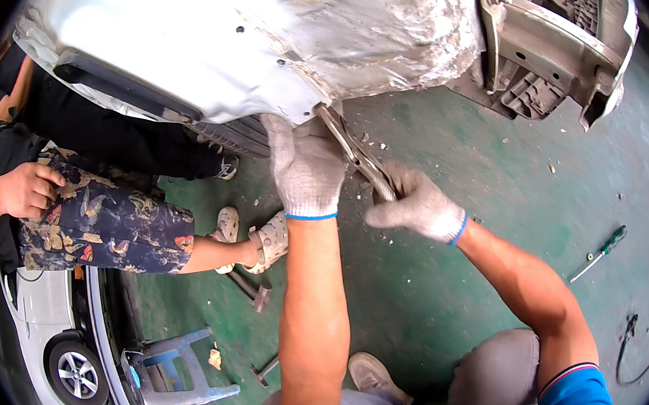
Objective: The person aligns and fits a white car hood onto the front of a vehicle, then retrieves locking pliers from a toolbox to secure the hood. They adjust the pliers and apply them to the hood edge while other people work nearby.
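Left forearm (313,296), then slender silvery pliers (350,148)

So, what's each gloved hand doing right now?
Left hand: at the edge of the white panel; whether open or closed cannot be told.
Right hand: closed, holding the metal pliers.

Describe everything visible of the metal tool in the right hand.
The metal tool looks like locking pliers: long, silvery, worn, with a knurled, rod-like end in the right hand. It slants from upper left to lower right, its head at the lower edge of the white panel; whether it grips there is unclear. The left hand is beside it.
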A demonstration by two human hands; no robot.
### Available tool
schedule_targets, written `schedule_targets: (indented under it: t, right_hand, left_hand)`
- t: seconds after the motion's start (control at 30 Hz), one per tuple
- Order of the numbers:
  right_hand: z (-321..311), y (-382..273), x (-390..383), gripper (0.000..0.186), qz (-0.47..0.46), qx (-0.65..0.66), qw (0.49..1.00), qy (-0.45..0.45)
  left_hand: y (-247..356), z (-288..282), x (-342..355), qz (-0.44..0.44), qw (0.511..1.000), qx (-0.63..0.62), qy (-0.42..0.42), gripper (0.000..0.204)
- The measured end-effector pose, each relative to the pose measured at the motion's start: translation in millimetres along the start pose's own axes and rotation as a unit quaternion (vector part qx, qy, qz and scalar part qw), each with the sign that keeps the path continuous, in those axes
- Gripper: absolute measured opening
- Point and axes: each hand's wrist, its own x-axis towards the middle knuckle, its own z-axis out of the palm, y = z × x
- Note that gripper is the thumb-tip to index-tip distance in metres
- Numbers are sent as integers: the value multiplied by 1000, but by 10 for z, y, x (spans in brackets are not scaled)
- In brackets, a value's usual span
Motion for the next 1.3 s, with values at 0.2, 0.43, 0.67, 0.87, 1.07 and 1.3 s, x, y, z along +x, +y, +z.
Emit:
schedule_targets:
  t: [0.2, 0.43, 0.67, 0.87, 1.07, 1.3]
  right_hand:
    - [-344, 195, 217, 42, -58, -81, 995, 30]
    - [-270, 185, -87, 34, -69, 22, 997, -19]
    - [-482, 460, -70, 36, 51, 68, 990, -113]
    - [-470, 805, -815, 37, 78, 123, 989, -39]
    - [-464, 850, -1115, 35, 38, 107, 994, 2]
    - [-423, 703, -1343, 39, 40, -64, 997, -17]
  left_hand:
    - [-33, 126, 74, 40, 998, 10, -38, 77]
    - [61, 27, -27, -10, 1000, -7, 25, 80]
    - [48, -11, 11, 28, 1000, -8, 11, 76]
    - [-49, -306, -254, -68, 994, -52, -61, 79]
    - [-545, 43, -938, -363, 838, 354, -201, 44]
    - [-577, 201, -1176, -434, 811, 380, -97, 40]
